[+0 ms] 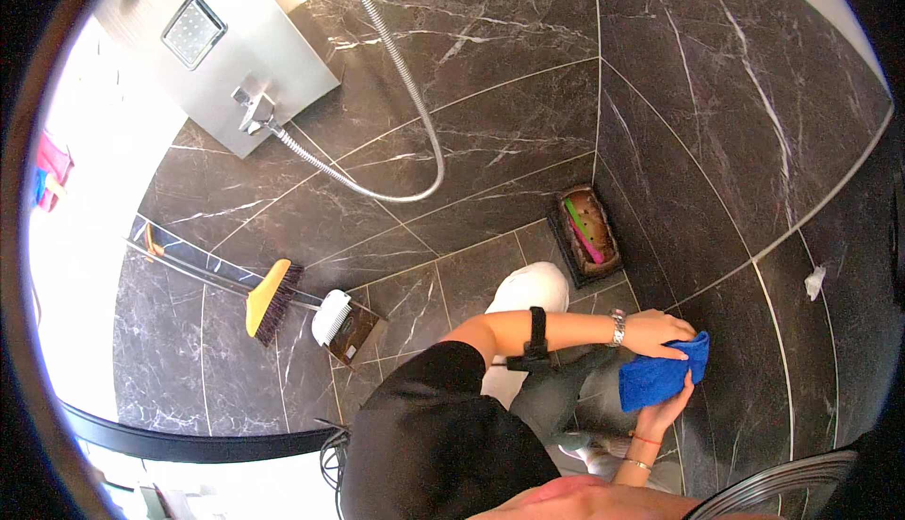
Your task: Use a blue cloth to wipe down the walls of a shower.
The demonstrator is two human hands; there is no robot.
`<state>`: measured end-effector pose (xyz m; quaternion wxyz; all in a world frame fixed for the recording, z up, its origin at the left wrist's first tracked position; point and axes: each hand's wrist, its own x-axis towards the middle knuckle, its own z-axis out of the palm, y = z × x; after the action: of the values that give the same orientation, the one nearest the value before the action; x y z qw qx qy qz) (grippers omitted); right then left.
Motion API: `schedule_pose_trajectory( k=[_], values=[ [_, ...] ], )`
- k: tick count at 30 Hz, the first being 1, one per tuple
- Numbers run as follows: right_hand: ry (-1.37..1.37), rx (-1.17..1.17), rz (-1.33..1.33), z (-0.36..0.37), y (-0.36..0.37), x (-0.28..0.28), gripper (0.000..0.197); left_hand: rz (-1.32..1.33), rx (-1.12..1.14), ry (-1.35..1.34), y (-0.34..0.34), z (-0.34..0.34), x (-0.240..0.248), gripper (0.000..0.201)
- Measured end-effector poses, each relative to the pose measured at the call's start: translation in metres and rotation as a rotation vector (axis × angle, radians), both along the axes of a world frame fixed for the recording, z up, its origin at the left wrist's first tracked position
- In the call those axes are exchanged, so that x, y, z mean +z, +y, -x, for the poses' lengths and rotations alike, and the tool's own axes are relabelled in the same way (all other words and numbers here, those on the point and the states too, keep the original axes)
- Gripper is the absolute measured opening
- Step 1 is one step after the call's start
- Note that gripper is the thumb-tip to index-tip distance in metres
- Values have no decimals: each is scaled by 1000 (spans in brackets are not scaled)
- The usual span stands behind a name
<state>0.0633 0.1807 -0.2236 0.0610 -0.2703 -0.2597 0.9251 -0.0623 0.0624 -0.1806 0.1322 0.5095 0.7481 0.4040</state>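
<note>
So the blue cloth (649, 381) is out around 4 o'clock, near the dark tiled wall (754, 369). Left hand (658, 333) has its fingers bent over the cloth's 1 o'clock side, pinching it; right hand (667, 411) touches the 4 o'clock side, partly hidden, so can't tell how closed it is.

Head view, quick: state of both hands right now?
Left hand: closed, holding the blue cloth near its upper edge.
Right hand: holding the blue cloth lower down.
</note>
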Motion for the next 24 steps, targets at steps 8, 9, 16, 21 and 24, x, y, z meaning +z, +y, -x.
schedule_pose_trajectory(
  k=[8, 9, 16, 21, 24],
  values=[
    [-182, 175, -139, -12, -1, 4, 52, 146, 18, 238, -1, 9, -21, 34],
    [-191, 235, -137, -12, -3, 10, 51, 119, 79, 297, -2, 11, -27, 37],
    [-242, 332, -447, -23, 0, -15, 61, 347, 61, 344, -19, 28, -43, 38],
    [-217, 486, -926, -30, 26, -25, 55, 116, 218, 466, -47, 40, -33, 26],
    [-225, 281, -1177, -51, 52, 22, 55, 136, 216, 502, -42, 48, -38, 24]
  ],
)
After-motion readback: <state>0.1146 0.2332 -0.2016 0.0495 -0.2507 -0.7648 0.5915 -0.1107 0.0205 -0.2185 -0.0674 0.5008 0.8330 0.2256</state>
